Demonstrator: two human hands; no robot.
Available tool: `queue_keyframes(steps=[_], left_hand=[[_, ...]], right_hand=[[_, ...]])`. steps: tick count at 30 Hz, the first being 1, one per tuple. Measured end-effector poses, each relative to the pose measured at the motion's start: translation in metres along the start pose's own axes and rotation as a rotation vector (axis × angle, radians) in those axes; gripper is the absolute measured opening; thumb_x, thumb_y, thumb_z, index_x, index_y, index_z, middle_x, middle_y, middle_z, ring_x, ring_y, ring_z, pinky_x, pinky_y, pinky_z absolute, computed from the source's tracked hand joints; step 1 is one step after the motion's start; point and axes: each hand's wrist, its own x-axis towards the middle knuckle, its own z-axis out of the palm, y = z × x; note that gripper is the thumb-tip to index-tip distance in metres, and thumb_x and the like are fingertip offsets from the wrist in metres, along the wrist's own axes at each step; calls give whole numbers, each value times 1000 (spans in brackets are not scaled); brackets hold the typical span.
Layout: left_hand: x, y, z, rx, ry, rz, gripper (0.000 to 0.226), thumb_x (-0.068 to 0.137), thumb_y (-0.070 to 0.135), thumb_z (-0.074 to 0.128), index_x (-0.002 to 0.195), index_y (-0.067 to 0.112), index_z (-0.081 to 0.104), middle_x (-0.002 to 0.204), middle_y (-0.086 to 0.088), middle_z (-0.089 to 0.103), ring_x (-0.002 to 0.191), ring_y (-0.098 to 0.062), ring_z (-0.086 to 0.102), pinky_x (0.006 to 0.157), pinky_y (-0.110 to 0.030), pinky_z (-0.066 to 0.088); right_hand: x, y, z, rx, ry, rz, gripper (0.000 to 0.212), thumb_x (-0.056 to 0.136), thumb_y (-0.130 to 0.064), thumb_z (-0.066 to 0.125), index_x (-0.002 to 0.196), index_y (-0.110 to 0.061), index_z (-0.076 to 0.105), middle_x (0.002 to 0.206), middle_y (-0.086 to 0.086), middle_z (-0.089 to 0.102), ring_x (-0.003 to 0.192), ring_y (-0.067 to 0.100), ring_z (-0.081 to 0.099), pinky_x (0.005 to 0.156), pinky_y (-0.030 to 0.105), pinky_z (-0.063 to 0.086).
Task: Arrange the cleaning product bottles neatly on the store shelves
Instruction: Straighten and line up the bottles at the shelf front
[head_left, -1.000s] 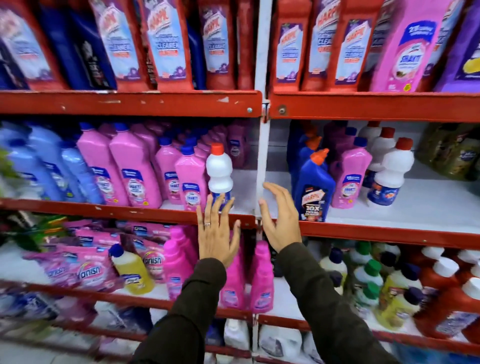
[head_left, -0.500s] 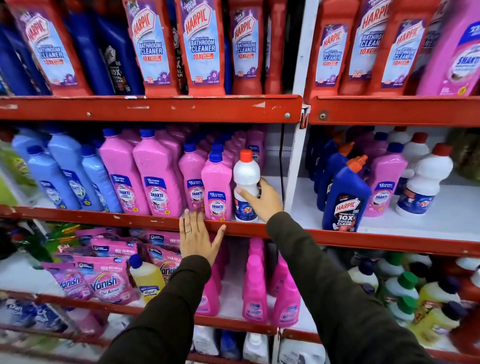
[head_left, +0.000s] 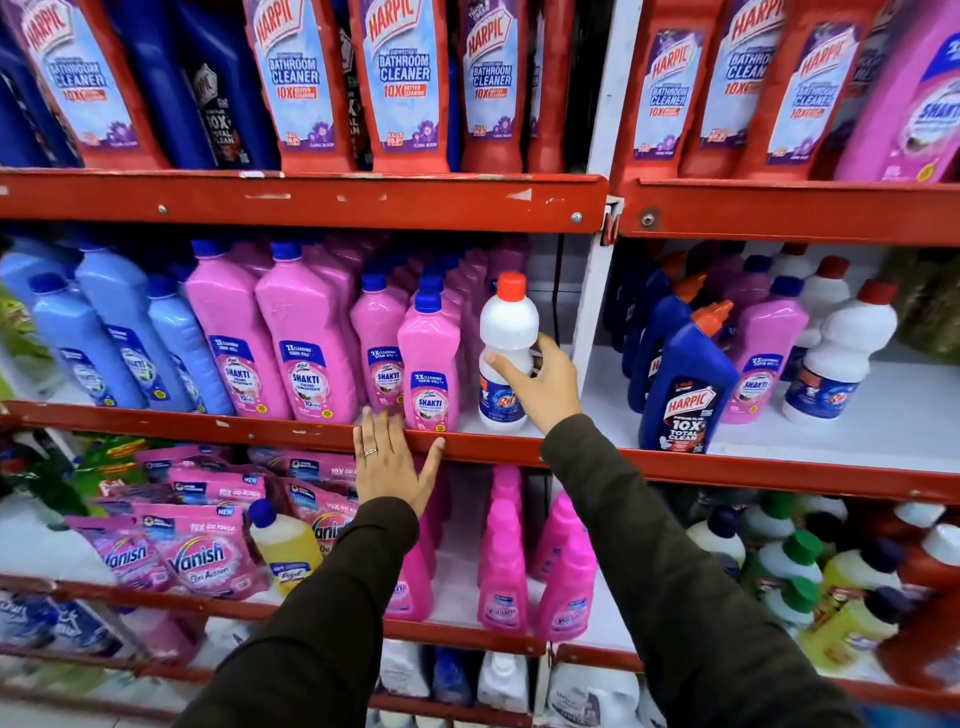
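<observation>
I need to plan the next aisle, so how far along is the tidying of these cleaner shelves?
Done: the pink Shakti bottles stand upright in rows on the middle shelf.
In hand: the right hand grips a white red-capped bottle misplaced beside them; the left hand rests flat on the shelf edge.
Left: the right bay mixes a blue Harpic bottle with pink and white bottles; the Vanish pouches below lie jumbled.

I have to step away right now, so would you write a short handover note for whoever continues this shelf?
Right hand: wrapped around the white red-capped bottle, which stands at the right end of the pink row on the middle shelf.
Left hand: open, flat against the red shelf edge, holding nothing.
Done: the pink Shakti bottles and the blue bottles stand upright in rows.
Left: the white bottle looks misplaced; its likes stand in the right bay, probably its home. That bay is mixed and needs sorting.
</observation>
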Motion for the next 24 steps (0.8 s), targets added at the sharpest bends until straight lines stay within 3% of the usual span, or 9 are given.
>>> queue_keyframes(steps=[5,9,12,18,24], left_hand=[[-5,0,-9,96,23,47,99,95,73,14,148,-6,43,156,-25,43,151,-40,31,126,-46,2],[-26,17,-13,105,128,118,86,95,60,34,156,0,31,162,-23,33,151,-41,28,127,-45,-8],[-46,43,-12,50,153,220,78,95,55,40,156,7,33,163,-21,31,152,-40,25,127,-47,-7],[-72,113,-4,41,40,428,70,98,52,39,154,11,35,165,-17,30,153,-37,27,127,-48,-5],[-85,196,4,-76,-49,519,68,99,51,40,156,14,33,164,-15,34,152,-35,30,128,-45,-2]], right_hand=[[-13,-6,-20,14,50,-39,51,76,-33,80,121,-15,64,117,1,70,101,13,65,83,20,55],[-26,-1,-40,50,62,-30,48,71,-38,82,114,-21,67,107,-4,73,97,13,70,80,23,58],[-37,2,-60,54,81,-42,46,72,-33,83,114,-19,69,100,-7,71,88,1,68,71,7,52],[-49,13,-115,80,123,-45,39,71,-33,82,106,-24,66,103,-4,73,98,15,70,84,29,57],[-55,28,-187,36,168,-61,48,71,-37,81,115,-23,67,106,-8,73,103,15,70,87,32,58]])
